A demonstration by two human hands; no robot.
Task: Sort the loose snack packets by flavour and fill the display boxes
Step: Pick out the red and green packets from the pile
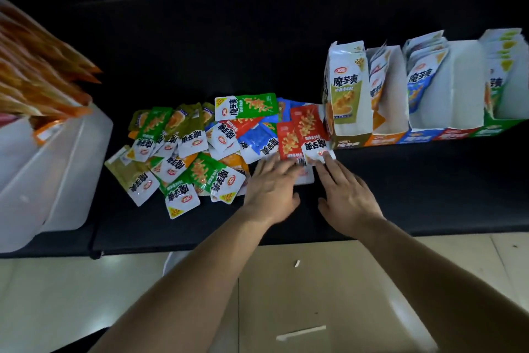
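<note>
fingers (329, 165) of my right hand (347, 195) lie straight and released, tips pressing the white end of a red packet (310, 129); nothing is gripped. my left hand (272, 191) is spread flat just beside it, its fingers (282, 166) blurred but seemingly uncurled, over a second red packet (287, 142). both reds sit at the right end of the loose pile (183, 152), against the olive-fronted display box (346, 95).

risks, as i judge them: flat fingers on slick foil may slide a packet rather than lift it, or drag the blue packet (259, 142) along and mix flavours. a shove rightward could knock that ragged-edged olive box. the red-fronted box (455, 133) stands further right, so a low carry could catch the upright packets between.

room: bare counter (429, 195) lies right of my hands, good for squaring a stack. its near edge is close behind my wrists; pulling packets toward me could drop them to the floor (315, 295). a white bin (57, 166) crowds the left.
</note>
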